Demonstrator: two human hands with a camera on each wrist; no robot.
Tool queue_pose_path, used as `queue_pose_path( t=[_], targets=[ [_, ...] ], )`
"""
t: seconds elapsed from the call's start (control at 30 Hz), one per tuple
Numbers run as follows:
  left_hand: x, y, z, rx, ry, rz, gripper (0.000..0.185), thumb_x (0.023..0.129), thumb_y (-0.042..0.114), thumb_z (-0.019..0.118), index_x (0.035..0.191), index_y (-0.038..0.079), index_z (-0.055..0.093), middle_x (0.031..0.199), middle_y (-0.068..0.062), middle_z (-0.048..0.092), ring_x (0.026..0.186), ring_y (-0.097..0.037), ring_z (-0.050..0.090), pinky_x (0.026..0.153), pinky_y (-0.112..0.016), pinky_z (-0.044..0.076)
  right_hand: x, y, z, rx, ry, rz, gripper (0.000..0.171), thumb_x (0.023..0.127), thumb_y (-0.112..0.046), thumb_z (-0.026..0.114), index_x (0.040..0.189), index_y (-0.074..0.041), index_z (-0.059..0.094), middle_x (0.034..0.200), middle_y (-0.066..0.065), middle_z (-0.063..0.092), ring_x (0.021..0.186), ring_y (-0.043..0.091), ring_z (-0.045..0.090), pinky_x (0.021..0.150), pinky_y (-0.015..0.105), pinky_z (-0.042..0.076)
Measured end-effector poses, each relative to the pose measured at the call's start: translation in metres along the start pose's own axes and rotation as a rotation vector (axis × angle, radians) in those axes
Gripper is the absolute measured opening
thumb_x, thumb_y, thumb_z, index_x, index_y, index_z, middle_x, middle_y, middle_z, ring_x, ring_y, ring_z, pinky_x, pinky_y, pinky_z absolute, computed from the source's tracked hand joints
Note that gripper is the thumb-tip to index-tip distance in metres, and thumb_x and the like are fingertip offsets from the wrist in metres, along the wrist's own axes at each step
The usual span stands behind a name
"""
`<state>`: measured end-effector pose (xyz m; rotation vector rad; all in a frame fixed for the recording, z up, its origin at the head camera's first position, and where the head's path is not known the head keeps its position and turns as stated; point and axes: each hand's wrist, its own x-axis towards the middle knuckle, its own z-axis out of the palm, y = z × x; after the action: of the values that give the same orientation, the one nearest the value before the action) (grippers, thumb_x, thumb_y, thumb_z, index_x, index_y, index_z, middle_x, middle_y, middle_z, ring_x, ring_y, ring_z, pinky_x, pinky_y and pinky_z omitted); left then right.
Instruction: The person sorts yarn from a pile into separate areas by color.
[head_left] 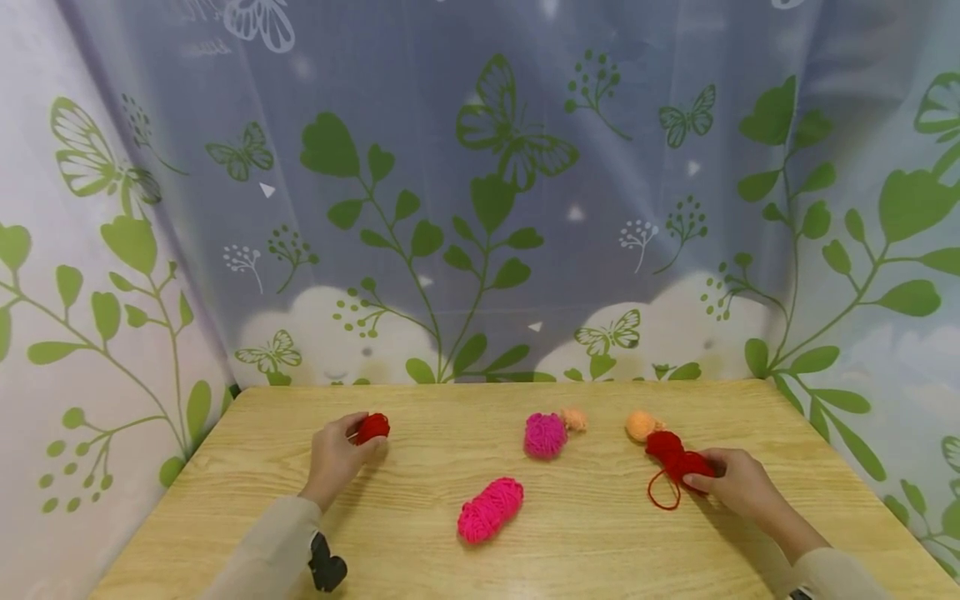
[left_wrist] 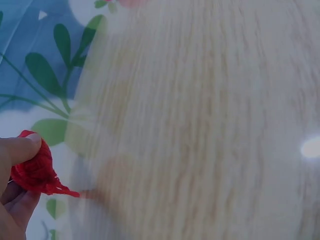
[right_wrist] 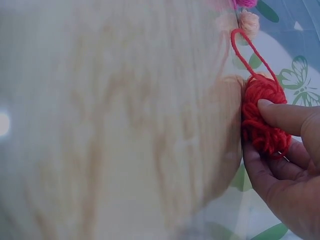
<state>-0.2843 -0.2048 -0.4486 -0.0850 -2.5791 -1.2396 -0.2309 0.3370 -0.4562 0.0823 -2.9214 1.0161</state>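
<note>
Left hand (head_left: 335, 457) pinches a small red yarn ball (head_left: 372, 428) between thumb and fingers, low over the wooden table (head_left: 585, 550). Right hand (head_left: 738, 482) grips a bigger red yarn bundle (head_left: 673, 457), thumb on top, fingers curled under; a loose loop hangs off its inner side. Between the two grips: magenta ball (head_left: 544, 435), pink skein (head_left: 491, 509). An orange ball (head_left: 640, 425) sits just beyond the right grip.

In both wrist views the tabletop (left_wrist: 200, 125) is a smeared blur, its grain and edges unclear. The left hand (left_wrist: 12, 190) is cut off by the picture's left edge, its fingers hiding part of the small red yarn ball (left_wrist: 35, 167). At the tabletop's far edge, the small peach tuft (head_left: 574, 419) is too small to tell.
</note>
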Motion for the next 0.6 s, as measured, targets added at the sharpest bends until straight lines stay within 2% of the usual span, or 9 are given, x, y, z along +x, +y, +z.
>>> queue_pose_path(
  t=[0.23,0.6],
  targets=[
    [0.0,-0.013,0.006,0.104,-0.006,0.002,0.052,0.079,0.01,0.078,0.123,-0.01,0.059,0.119,-0.029,0.061,0.109,-0.041,0.06,0.088,-0.048,0.051,0.0,-0.003,-0.001,0.017,-0.007,0.009,0.043,0.083,-0.018,0.075,0.111,0.013,0.062,0.097,0.019,0.069,0.081,0.019,0.06,0.063,0.028,0.048],
    [0.001,-0.02,0.008,0.116,-0.028,-0.015,0.051,0.081,0.012,0.077,0.124,-0.008,0.059,0.119,-0.027,0.062,0.107,-0.041,0.06,0.088,-0.049,0.051,-0.001,-0.002,0.0,0.048,-0.012,0.041,0.045,0.083,-0.019,0.075,0.112,0.013,0.062,0.098,0.02,0.069,0.08,0.018,0.059,0.059,0.026,0.049]
  ],
)
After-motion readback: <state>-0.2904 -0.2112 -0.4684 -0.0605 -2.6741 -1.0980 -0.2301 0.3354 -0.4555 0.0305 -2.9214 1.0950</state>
